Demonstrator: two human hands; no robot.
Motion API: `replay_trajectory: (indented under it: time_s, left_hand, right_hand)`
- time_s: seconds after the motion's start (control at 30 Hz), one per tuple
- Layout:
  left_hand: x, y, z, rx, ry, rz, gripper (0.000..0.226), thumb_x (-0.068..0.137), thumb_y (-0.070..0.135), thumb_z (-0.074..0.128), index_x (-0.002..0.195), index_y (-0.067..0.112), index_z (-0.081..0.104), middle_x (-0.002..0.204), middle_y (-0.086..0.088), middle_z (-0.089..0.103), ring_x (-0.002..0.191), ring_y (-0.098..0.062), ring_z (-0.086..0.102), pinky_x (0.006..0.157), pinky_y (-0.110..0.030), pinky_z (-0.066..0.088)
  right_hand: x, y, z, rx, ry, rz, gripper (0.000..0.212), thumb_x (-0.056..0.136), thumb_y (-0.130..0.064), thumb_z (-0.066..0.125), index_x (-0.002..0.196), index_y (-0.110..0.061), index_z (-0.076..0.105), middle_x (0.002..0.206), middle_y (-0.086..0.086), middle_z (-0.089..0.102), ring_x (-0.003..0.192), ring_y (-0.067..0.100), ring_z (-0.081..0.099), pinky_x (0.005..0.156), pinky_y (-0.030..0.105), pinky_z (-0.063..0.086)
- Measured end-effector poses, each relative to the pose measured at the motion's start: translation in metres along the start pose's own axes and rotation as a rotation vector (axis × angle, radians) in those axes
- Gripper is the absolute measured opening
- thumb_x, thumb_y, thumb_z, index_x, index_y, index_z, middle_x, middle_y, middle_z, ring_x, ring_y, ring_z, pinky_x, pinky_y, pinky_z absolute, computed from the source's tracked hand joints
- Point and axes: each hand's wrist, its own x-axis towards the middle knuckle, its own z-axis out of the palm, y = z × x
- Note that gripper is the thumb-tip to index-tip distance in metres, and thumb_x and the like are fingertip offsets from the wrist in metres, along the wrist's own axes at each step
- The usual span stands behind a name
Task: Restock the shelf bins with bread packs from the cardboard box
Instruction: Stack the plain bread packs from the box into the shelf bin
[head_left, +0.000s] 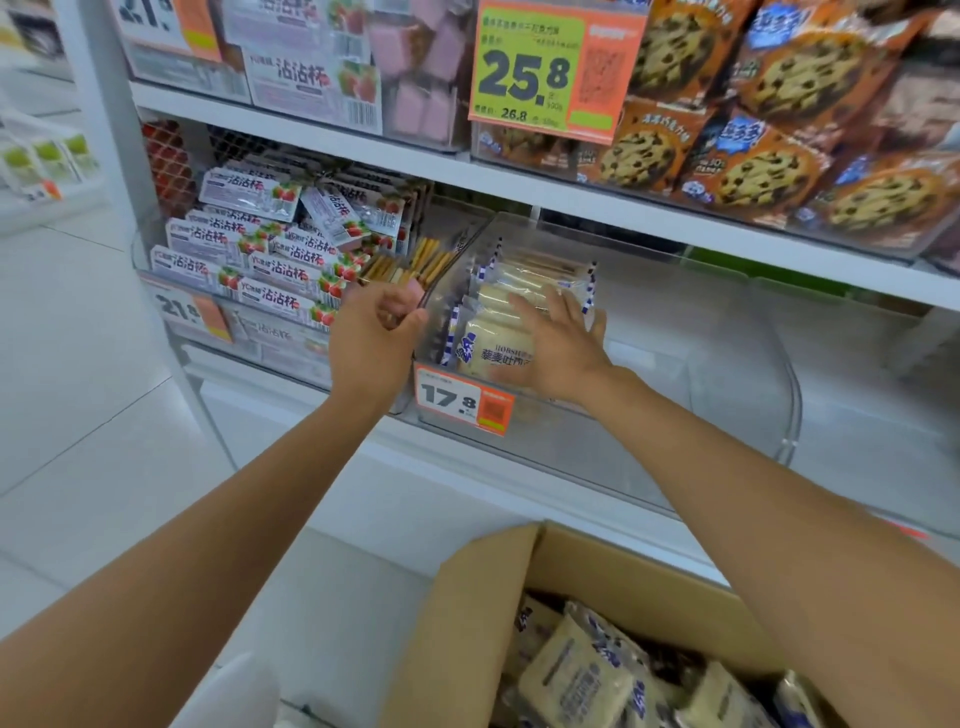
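A clear plastic shelf bin (691, 395) on the middle shelf holds several white bread packs (493, 345) with blue-checked edges, stacked at its left end. My right hand (558, 348) lies flat with fingers spread on top of the front packs. My left hand (376, 338) curls its fingers over the bin's left wall, at the corner. At the bottom, an open cardboard box (483, 623) holds several more bread packs (576, 675).
A 17.8 price tag (464, 399) hangs on the bin's front. Left of it a bin holds strawberry snack boxes (249, 260) and biscuit sticks (410, 262). Cookie bags (753, 171) fill the shelf above. The right part of the bread bin has no packs.
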Motion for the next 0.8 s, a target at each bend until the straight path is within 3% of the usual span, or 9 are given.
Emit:
replay_trajectory:
  time_s: [0.1, 0.17, 0.3, 0.4, 0.57, 0.7, 0.8]
  left_hand:
    - [-0.017, 0.015, 0.001, 0.034, 0.025, -0.023, 0.008, 0.089, 0.02, 0.067, 0.089, 0.017, 0.06, 0.084, 0.0, 0.061, 0.069, -0.008, 0.055, 0.066, -0.023, 0.044]
    - [-0.039, 0.027, 0.005, 0.024, -0.08, -0.018, 0.007, 0.089, 0.019, 0.067, 0.087, 0.014, 0.061, 0.078, 0.003, 0.06, 0.067, -0.005, 0.053, 0.065, -0.022, 0.044]
    - [-0.104, 0.039, 0.022, -0.015, -0.337, -0.072, 0.006, 0.086, 0.015, 0.07, 0.083, 0.014, 0.065, 0.08, -0.002, 0.065, 0.067, -0.009, 0.055, 0.067, -0.025, 0.047]
    - [-0.162, 0.03, 0.037, 0.052, -0.507, -0.168, 0.006, 0.087, 0.019, 0.07, 0.084, 0.014, 0.066, 0.086, -0.001, 0.068, 0.075, -0.013, 0.061, 0.073, -0.029, 0.052]
    - [-0.241, 0.011, 0.051, 0.132, -0.717, -0.335, 0.004, 0.091, 0.022, 0.065, 0.089, 0.021, 0.068, 0.084, 0.004, 0.07, 0.074, -0.008, 0.066, 0.068, -0.021, 0.049]
    - [-0.264, -0.005, 0.056, 0.126, -0.696, -0.456, 0.012, 0.094, 0.015, 0.061, 0.102, 0.009, 0.068, 0.079, -0.002, 0.07, 0.067, -0.011, 0.065, 0.065, -0.024, 0.054]
    - [-0.267, -0.007, 0.059, 0.104, -0.673, -0.492, 0.01, 0.096, 0.011, 0.057, 0.103, 0.009, 0.064, 0.084, -0.006, 0.07, 0.068, -0.012, 0.065, 0.059, -0.017, 0.053]
  right_hand:
    - [-0.035, 0.006, -0.018, 0.083, 0.198, -0.024, 0.074, 0.085, -0.053, 0.063, 0.147, -0.026, 0.034, 0.153, 0.01, 0.03, 0.143, 0.027, 0.02, 0.115, 0.041, 0.012]
    - [-0.069, 0.011, -0.027, 0.148, 0.327, -0.05, 0.05, 0.088, -0.034, 0.064, 0.133, -0.017, 0.052, 0.133, 0.008, 0.051, 0.128, 0.028, 0.041, 0.105, 0.036, 0.028]
    - [-0.15, 0.027, -0.019, 0.238, 0.41, -0.053, 0.02, 0.087, -0.014, 0.058, 0.106, -0.011, 0.065, 0.102, 0.005, 0.06, 0.093, 0.023, 0.056, 0.079, 0.037, 0.048]
    - [-0.216, 0.049, 0.016, 0.311, 0.209, 0.016, 0.02, 0.089, -0.014, 0.057, 0.109, -0.014, 0.063, 0.099, -0.005, 0.054, 0.086, 0.013, 0.052, 0.077, 0.033, 0.047]
    - [-0.312, 0.106, 0.087, 0.378, -0.275, 0.321, 0.035, 0.094, -0.024, 0.058, 0.128, -0.02, 0.058, 0.129, -0.002, 0.06, 0.114, 0.016, 0.058, 0.093, 0.026, 0.045]
    - [-0.326, 0.118, 0.124, 0.552, -0.381, 0.479, 0.043, 0.095, -0.033, 0.056, 0.135, -0.019, 0.052, 0.136, 0.002, 0.056, 0.12, 0.021, 0.056, 0.097, 0.033, 0.047]
    - [-0.304, 0.105, 0.144, 0.693, -0.414, 0.512, 0.061, 0.097, -0.035, 0.054, 0.15, -0.014, 0.032, 0.152, 0.005, 0.039, 0.135, 0.023, 0.041, 0.107, 0.032, 0.037]
